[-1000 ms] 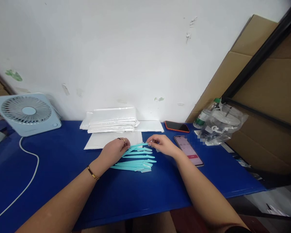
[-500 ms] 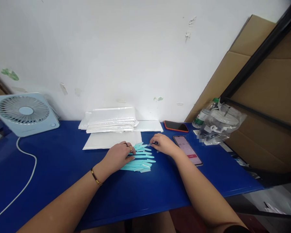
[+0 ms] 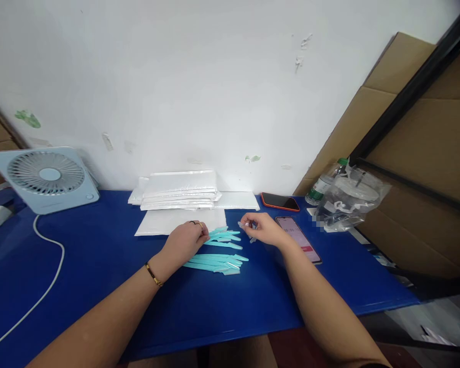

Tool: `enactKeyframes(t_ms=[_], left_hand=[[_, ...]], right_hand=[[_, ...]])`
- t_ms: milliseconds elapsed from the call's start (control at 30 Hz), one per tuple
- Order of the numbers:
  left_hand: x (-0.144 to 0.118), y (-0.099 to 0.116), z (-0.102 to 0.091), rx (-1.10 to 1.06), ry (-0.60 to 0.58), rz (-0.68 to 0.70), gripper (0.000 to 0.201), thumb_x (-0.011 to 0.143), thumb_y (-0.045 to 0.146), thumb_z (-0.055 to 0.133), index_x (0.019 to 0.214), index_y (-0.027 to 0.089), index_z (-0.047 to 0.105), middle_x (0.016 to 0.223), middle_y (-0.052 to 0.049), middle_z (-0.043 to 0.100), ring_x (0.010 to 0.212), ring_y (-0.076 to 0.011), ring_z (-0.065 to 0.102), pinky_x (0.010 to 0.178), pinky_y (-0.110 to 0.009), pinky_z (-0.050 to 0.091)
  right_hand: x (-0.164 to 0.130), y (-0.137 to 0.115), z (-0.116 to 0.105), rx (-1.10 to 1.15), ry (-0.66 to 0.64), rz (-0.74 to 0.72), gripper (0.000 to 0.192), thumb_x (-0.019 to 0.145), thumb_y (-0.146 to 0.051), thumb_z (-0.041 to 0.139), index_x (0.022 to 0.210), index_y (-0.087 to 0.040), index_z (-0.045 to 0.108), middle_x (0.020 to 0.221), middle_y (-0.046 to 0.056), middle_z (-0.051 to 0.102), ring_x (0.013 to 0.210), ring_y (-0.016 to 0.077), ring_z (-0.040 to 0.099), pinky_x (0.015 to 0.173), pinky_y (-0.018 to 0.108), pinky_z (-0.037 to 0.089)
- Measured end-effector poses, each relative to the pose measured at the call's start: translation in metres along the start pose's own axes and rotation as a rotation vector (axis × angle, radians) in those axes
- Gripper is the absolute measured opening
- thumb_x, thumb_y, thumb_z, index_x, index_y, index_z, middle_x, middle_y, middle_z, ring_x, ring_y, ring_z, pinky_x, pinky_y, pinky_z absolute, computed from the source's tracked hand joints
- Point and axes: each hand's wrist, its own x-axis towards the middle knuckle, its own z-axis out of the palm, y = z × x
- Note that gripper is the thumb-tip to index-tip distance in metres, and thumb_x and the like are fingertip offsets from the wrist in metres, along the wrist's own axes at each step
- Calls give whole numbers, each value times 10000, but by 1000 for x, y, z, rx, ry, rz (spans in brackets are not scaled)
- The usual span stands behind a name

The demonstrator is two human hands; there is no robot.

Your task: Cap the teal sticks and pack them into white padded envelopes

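Observation:
Several turquoise eyebrow razors (image 3: pixel 214 260) lie side by side on the blue table, blades towards the right. A wide gap parts the near group from the far group. My left hand (image 3: pixel 186 241) is closed at the left ends of the far razors (image 3: pixel 224 235), thumb and fingertips pinching the handle end of one. Right of the blades, my right hand (image 3: pixel 263 228) pinches a small translucent piece (image 3: pixel 241 224), which looks like a plastic blade cover. Another clear bit shows just below those fingers. The fingers partly hide both pieces.
White padded envelopes (image 3: pixel 180 185) are stacked against the wall, with one (image 3: pixel 157 222) lying in front. A lit phone (image 3: pixel 297 237), an orange-edged phone (image 3: pixel 279 201), a bottle (image 3: pixel 322 186) and a bagged cup (image 3: pixel 348 199) stand right. At left are a fan (image 3: pixel 49 179) and its cable (image 3: pixel 57 271).
My left hand has drawn its fingers together and shifted slightly left and away from me. The gap between the razor groups has widened. My right hand remains beside the blade ends.

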Motion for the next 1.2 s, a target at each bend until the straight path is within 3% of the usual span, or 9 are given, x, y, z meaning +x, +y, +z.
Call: enactKeyframes(t_ms=[200,567,733,933,1200], left_hand=[[1,-3,-5,9,31,-23,176,855,301,453,829,197,593,839,-33,630,797,-193,570,648,-293,418],[1,0,-2,11,7,10,153,846,287,468,819,206,595,856,-29,631,829,-192,564,668,-281,416],[-3,4,-3,18,23,19,179,825,305,506,958,232,600,993,-20,619,895,-192,563,678,-276,416],[-8,13,-6,-48,-199,168,146,809,310,530,858,231,643,929,-2,627,792,-158,577,664,-252,407],[-10,22,-8,-31,-266,36,194,822,285,470,762,197,632,848,-29,635,735,-167,575,607,-255,387]], right_hand=[[-6,-3,-10,115,-6,-20,149,797,-264,552,847,-175,661,794,24,648,655,115,565,519,208,402],[-1,-28,5,75,-65,-103,142,801,-211,551,874,-174,667,827,28,659,697,119,570,599,222,409],[-9,-16,-14,25,-48,-51,169,802,-218,557,916,-197,679,877,36,634,744,130,583,633,228,426],[-17,14,-29,-169,-198,88,131,713,-146,612,795,-212,691,826,15,592,683,122,554,603,227,404],[-14,9,-17,-117,-253,85,63,692,-154,624,748,-182,628,819,9,580,668,118,524,585,236,403]])
